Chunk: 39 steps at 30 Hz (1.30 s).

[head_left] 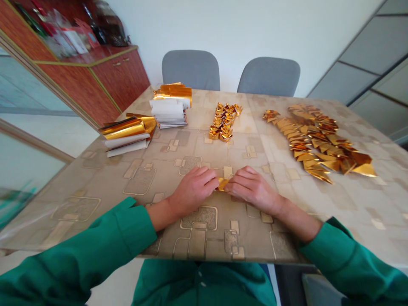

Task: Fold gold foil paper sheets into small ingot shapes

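Pinching a small folded piece of gold foil (222,183) from both sides, the left hand (193,191) and right hand (251,189) meet palm-down above the patterned surface (95,212), each grip pressed in on one end of the piece. Its long axis seems to lie crosswise between the hands, slightly tilted, though they hide much of it. Neither hand is clearly nearer; each reaches it about equally.

Measured from that foil piece, a stack of gold-and-white paper sheets (129,134) sits ahead and to the left, with a second stack (170,106) farther ahead. A tight row of folded gold pieces (223,121) lies almost straight ahead, and a larger spread of folded gold pieces (314,140) fans out ahead and to the right. Two grey chairs (190,70) stand well beyond it, past the far edge of the surface — and a green left sleeve (79,250) and right sleeve (350,259) run back toward the camera.
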Tool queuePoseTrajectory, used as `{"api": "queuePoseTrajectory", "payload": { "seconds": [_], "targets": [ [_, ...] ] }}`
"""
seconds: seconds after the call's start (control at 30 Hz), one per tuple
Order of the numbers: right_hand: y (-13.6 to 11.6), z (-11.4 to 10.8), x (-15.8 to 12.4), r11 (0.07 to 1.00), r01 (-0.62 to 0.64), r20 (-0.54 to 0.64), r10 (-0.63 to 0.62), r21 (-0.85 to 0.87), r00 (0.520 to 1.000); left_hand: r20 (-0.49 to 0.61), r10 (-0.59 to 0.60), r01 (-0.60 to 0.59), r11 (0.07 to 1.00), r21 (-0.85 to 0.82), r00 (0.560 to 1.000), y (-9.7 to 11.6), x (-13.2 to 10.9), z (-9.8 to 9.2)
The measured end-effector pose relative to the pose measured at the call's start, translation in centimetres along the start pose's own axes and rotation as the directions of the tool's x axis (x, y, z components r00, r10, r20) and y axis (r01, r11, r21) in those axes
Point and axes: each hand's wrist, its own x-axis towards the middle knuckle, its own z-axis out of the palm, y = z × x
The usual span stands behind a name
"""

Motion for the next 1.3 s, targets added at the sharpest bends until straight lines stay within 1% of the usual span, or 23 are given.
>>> {"api": "queuePoseTrajectory", "payload": {
  "seconds": [0.07,0.13,0.23,0.3,0.47,0.57,0.63,0.7,0.8,0.87,1.0,1.13,1.3],
  "targets": [
    [0.1,0.9,-0.4,0.998,-0.049,0.048,0.047,0.047,0.998,0.062,0.013,-0.013,1.000,0.009,0.998,0.0,-0.3,0.6],
    [0.4,1.4,-0.7,0.984,-0.104,0.113,0.088,0.142,0.990,0.124,0.011,-0.009,1.000,-0.019,0.992,-0.2,-0.6,0.8],
    [1.0,1.3,-0.7,0.946,-0.152,0.201,0.096,0.287,0.975,0.204,0.022,-0.007,0.997,-0.074,0.979,-0.5,-1.0,0.5],
    [1.3,0.9,-0.7,0.934,-0.170,0.236,0.096,0.314,0.967,0.240,0.054,-0.031,0.995,-0.096,0.969,-0.6,-1.3,0.1],
    [1.7,0.2,-0.6,0.957,-0.153,0.280,0.081,0.246,0.957,0.221,0.090,-0.074,0.994,-0.080,0.971,-0.6,-2.3,-0.2],
    [2.0,0.1,-0.4,0.969,-0.127,0.287,0.062,0.214,0.956,0.212,0.099,-0.080,0.992,-0.097,0.972,-0.5,-2.4,-0.1],
    [2.4,0.1,-0.2,0.960,-0.125,0.281,0.051,0.251,0.958,0.215,0.087,-0.068,0.993,-0.095,0.973,-0.5,-2.2,-0.2],
    [3.1,0.3,0.1,0.930,-0.157,0.276,0.064,0.332,0.959,0.223,0.081,-0.060,0.993,-0.099,0.971,-0.5,-2.0,-0.2],
    [4.2,0.9,0.7,0.861,-0.241,0.266,0.129,0.449,0.955,0.233,0.073,-0.042,0.990,-0.136,0.970,-0.6,-1.9,-0.2],
    [4.6,1.3,1.0,0.827,-0.289,0.261,0.179,0.482,0.948,0.239,0.066,-0.025,0.985,-0.172,0.969,-0.6,-1.9,-0.1],
    [4.8,2.1,1.7,0.823,-0.353,0.271,0.251,0.446,0.929,0.213,0.048,0.006,0.970,-0.244,0.976,-0.5,-1.9,-0.1],
    [4.9,2.7,2.0,0.848,-0.352,0.261,0.264,0.395,0.929,0.190,0.039,0.010,0.968,-0.249,0.981,-0.2,-1.8,-0.4],
    [4.7,3.0,1.9,0.866,-0.384,0.274,0.304,0.321,0.913,0.241,0.026,0.028,0.976,-0.216,0.970,-0.1,-1.7,-0.5]
  ]
}}
